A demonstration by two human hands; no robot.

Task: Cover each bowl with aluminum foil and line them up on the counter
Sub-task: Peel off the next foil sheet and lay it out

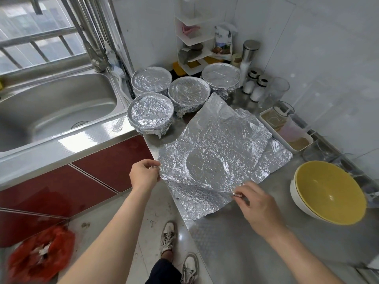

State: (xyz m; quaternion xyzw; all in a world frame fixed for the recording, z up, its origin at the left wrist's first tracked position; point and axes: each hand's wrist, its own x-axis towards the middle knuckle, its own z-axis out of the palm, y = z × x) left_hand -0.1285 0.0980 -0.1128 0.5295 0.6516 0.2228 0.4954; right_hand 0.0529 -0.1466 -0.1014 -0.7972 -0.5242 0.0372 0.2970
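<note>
left hand (143, 174) and right hand (254, 203) pinch corners of the foil sheet (213, 148). thin, floppy, probably tears easily; grip edges, lift evenly.

Both my forearms reach forward, bare, the left coming in from the lower left and the right from the lower right. My left hand (143, 174) shows its back to me, fingers curled inward, thumb and fingertips pinching a crumpled corner of the foil sheet (215, 140). My right hand (256, 203) sits nearer to me, back of the hand up, thumb and forefinger nipping the sheet's near edge while the other fingers curl loosely. The two hands are well apart, each with its own pinch, the sheet between them.
</note>
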